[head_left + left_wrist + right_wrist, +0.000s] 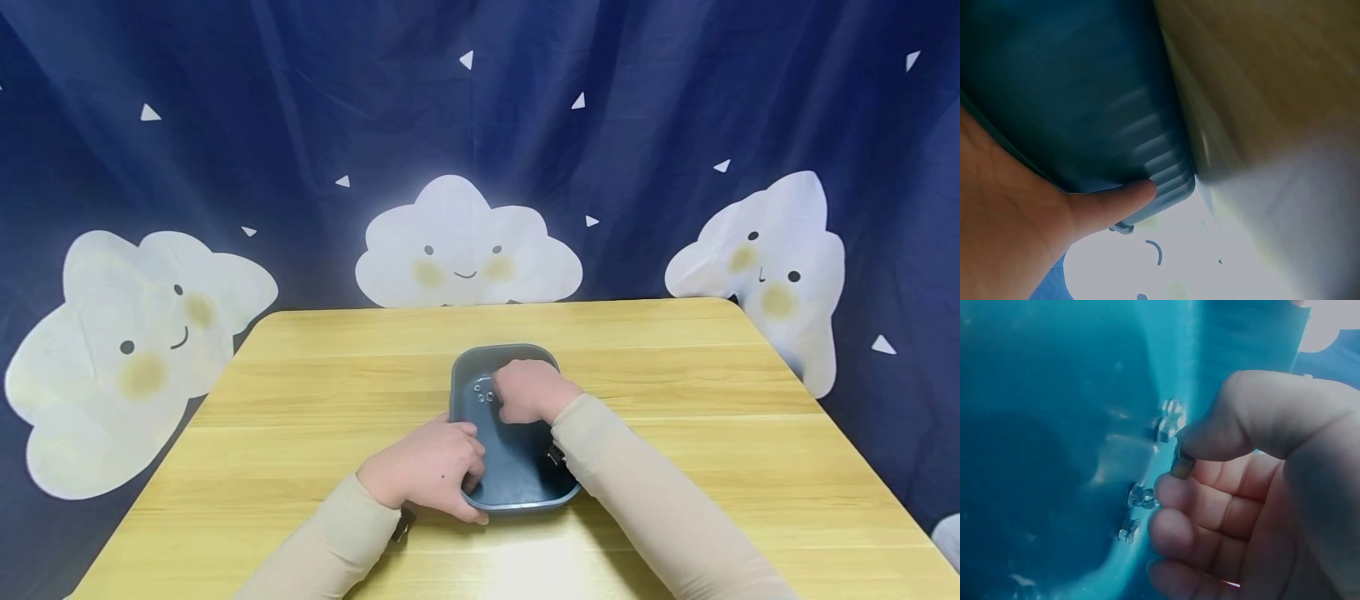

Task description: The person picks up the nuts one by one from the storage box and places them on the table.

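Head: L hand [431, 467] grips bin rim [517, 507]; R hand [531, 390] inside, pinching metal pc [1182, 464]; far table edge [615, 306] well off.

A tray [517, 475] sits near the middle of a table [300, 400], with a curtain [405, 100] behind the table. The left hand [435, 467] is at the tray's near-left corner, its thumb against the outer wall. The right hand [532, 390] reaches in over the right side, toward the far end. Beside it, to its left, small hardware pieces [482, 396] lie on the tray floor; another piece [1183, 464] is between its thumb and forefinger.
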`<action>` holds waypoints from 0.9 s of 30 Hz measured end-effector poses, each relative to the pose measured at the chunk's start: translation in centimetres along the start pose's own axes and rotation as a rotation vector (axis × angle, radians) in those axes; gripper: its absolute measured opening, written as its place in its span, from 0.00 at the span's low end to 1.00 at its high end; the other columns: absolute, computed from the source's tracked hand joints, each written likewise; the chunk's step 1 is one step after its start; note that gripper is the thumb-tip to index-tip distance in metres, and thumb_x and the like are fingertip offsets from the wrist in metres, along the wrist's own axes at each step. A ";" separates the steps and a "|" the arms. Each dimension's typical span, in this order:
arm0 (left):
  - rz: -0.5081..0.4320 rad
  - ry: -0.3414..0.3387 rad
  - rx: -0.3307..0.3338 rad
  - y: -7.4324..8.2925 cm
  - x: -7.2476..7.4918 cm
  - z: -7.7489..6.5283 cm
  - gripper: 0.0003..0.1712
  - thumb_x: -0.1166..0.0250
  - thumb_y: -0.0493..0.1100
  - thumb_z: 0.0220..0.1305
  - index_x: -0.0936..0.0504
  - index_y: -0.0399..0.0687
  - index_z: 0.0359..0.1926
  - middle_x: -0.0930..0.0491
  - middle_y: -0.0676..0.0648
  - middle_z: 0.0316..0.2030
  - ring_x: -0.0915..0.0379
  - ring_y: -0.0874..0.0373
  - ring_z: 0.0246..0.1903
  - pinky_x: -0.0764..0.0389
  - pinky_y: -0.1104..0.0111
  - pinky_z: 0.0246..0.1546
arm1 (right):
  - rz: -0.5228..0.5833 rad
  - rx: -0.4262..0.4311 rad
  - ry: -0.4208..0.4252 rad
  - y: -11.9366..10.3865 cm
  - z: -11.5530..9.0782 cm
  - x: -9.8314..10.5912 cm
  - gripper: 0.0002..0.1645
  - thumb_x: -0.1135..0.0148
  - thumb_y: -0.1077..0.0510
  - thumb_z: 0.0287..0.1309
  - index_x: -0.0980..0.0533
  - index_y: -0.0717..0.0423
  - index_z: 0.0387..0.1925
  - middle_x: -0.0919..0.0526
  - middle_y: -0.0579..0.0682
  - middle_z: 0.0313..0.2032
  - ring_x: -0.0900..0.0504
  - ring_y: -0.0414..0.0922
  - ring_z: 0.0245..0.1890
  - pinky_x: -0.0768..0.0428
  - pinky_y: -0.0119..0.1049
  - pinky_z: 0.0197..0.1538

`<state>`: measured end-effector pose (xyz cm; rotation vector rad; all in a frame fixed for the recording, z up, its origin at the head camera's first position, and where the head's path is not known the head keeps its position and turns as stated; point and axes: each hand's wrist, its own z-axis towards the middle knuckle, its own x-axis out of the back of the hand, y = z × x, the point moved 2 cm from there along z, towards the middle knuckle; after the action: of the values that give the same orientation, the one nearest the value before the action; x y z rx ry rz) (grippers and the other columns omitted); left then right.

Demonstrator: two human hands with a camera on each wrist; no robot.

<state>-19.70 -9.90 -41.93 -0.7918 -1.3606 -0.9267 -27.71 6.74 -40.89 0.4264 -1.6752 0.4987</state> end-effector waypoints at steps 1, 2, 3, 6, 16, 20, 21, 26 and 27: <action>-0.003 -0.002 0.002 0.0 0.0 0.0 0.29 0.27 0.72 0.43 0.33 0.67 0.10 0.39 0.71 0.18 0.41 0.66 0.28 0.36 0.69 0.34 | 0.006 0.006 0.005 0.0 -0.1 0.1 0.17 0.35 0.58 0.50 0.32 0.45 0.14 0.39 0.39 0.10 0.37 0.39 0.12 0.38 0.33 0.20; -0.004 -0.005 0.004 0.1 0.1 0.0 0.28 0.27 0.72 0.44 0.33 0.67 0.10 0.39 0.71 0.18 0.41 0.67 0.29 0.36 0.69 0.35 | 0.014 0.011 0.009 0.0 -0.1 0.2 0.17 0.35 0.58 0.49 0.33 0.45 0.13 0.39 0.39 0.10 0.38 0.39 0.12 0.38 0.33 0.20; -0.006 -0.006 0.005 0.1 0.1 0.0 0.28 0.27 0.72 0.44 0.33 0.67 0.10 0.39 0.71 0.17 0.40 0.67 0.29 0.36 0.69 0.35 | 0.022 0.018 0.015 0.0 -0.2 0.3 0.17 0.35 0.58 0.49 0.33 0.45 0.13 0.39 0.38 0.10 0.39 0.39 0.12 0.39 0.33 0.20; -0.008 -0.015 0.009 0.1 0.3 0.0 0.28 0.27 0.72 0.44 0.32 0.67 0.10 0.39 0.71 0.17 0.40 0.67 0.29 0.36 0.69 0.35 | 0.041 0.034 0.031 -0.1 -0.5 0.7 0.15 0.36 0.59 0.48 0.32 0.45 0.16 0.39 0.39 0.11 0.39 0.39 0.13 0.39 0.34 0.21; 0.001 -0.030 0.014 0.2 0.4 0.1 0.28 0.27 0.71 0.46 0.32 0.67 0.10 0.38 0.70 0.18 0.40 0.67 0.29 0.36 0.69 0.36 | 0.099 0.024 0.087 0.4 -1.9 2.8 0.06 0.36 0.57 0.49 0.27 0.46 0.26 0.25 0.40 0.22 0.28 0.41 0.23 0.30 0.36 0.28; 0.001 -0.027 0.013 0.2 0.5 0.1 0.28 0.27 0.71 0.45 0.32 0.67 0.10 0.38 0.70 0.18 0.40 0.66 0.29 0.36 0.69 0.36 | 0.142 0.042 0.130 0.7 -2.9 4.0 0.07 0.36 0.58 0.48 0.28 0.46 0.25 0.27 0.41 0.21 0.29 0.41 0.22 0.31 0.36 0.27; 0.002 -0.025 0.012 0.2 0.5 0.1 0.28 0.27 0.71 0.45 0.32 0.67 0.10 0.38 0.70 0.18 0.40 0.66 0.29 0.36 0.69 0.36 | 0.150 0.045 0.143 0.8 -3.1 4.3 0.08 0.36 0.58 0.48 0.28 0.46 0.25 0.27 0.41 0.21 0.29 0.42 0.22 0.31 0.36 0.27; 0.003 -0.008 0.007 0.2 0.3 0.0 0.29 0.27 0.72 0.44 0.32 0.67 0.10 0.38 0.71 0.18 0.41 0.66 0.28 0.37 0.69 0.35 | 0.186 0.016 0.178 1.7 -4.4 5.4 0.08 0.35 0.57 0.48 0.28 0.46 0.25 0.27 0.41 0.22 0.29 0.42 0.23 0.30 0.38 0.29; 0.003 -0.007 0.006 0.2 0.3 0.0 0.29 0.27 0.72 0.44 0.32 0.67 0.09 0.38 0.71 0.18 0.41 0.67 0.28 0.36 0.69 0.35 | 0.192 0.007 0.183 2.0 -4.7 5.5 0.08 0.35 0.56 0.48 0.28 0.45 0.26 0.26 0.41 0.22 0.29 0.42 0.24 0.30 0.38 0.29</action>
<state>-19.54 -9.81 -41.62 -0.7928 -1.3671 -0.9174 -25.77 10.96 -34.97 0.2183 -1.5439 0.6655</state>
